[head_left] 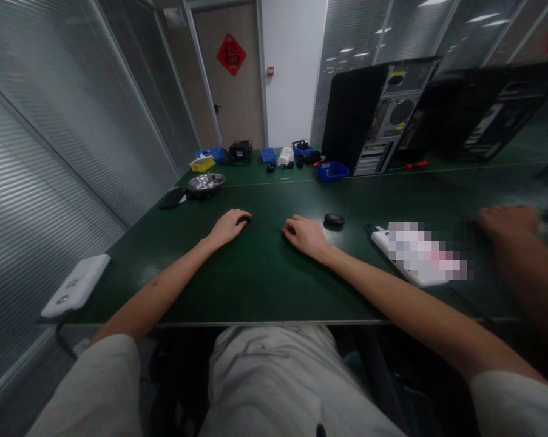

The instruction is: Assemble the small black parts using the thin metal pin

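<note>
My left hand [227, 227] rests on the green table, its fingers closed around a small black object [244, 219] whose kind I cannot make out. Facing it across a short gap, my right hand [306, 235] is closed in a pinch. A thin, pale tip [281, 230] pokes out from its fingers toward the left hand; the rest of that thing is hidden. Just right of the right hand lies a black, rounded oval piece [334, 220], apart from it.
A white device [410, 258], partly pixelated, lies right of my forearm, near another person's hand [508, 220]. A metal bowl [205, 183] and black phone-like slab [172, 198] sit back left. Blue trays [332, 170] and an opened computer case [378, 115] stand behind. A white box [76, 285] lies left.
</note>
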Demonstrator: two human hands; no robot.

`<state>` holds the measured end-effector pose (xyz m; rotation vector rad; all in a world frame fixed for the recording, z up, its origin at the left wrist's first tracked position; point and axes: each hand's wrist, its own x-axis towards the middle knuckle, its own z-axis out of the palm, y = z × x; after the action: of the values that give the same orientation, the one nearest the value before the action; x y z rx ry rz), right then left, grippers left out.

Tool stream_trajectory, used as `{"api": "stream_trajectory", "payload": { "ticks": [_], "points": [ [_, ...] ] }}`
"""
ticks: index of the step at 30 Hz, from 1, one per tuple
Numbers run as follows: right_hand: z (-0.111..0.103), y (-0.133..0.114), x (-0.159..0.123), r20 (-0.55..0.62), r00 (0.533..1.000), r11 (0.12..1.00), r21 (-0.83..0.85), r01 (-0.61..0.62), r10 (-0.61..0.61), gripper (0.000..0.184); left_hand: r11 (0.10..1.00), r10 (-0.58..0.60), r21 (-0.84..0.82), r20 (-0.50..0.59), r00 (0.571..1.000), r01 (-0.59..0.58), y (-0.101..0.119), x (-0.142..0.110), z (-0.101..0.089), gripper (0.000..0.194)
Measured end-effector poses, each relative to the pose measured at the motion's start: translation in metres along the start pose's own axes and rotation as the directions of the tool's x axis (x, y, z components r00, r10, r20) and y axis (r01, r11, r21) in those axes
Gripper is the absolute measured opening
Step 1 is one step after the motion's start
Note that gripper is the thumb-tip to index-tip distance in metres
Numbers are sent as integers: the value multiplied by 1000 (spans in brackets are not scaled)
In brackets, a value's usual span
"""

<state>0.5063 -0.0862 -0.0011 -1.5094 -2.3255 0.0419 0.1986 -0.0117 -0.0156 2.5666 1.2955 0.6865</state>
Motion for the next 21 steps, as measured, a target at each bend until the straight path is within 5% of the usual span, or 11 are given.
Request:
{"api": "stream_trajectory", "payload": {
  "ticks": [4, 8, 12, 17, 21],
  "points": [
    [-2, -1, -1, 17, 1000, 1000, 11, -5, 5, 26, 915, -315, 227, -115, 942, 333, -70, -15, -38, 31],
    [-3, -2, -1, 33, 999, 1000, 14, -13, 13, 26, 657, -614, 309, -311, 726, 688, -134, -57, -80, 37],
    [-1, -2, 0, 34, 999, 1000, -8, -18, 19, 26, 481, -702, 245, -467, 537, 842, -163, -90, -100, 39],
    [0, -1, 1, 26, 1000, 1000, -15, -17, 18, 27, 450, -709, 181, -523, 473, 875, -162, -91, -97, 36],
    [1, 0, 1, 33, 999, 1000, -21, -16, 16, 27, 488, -683, 144, -551, 480, 861, -163, -89, -96, 37]
  ]
}}
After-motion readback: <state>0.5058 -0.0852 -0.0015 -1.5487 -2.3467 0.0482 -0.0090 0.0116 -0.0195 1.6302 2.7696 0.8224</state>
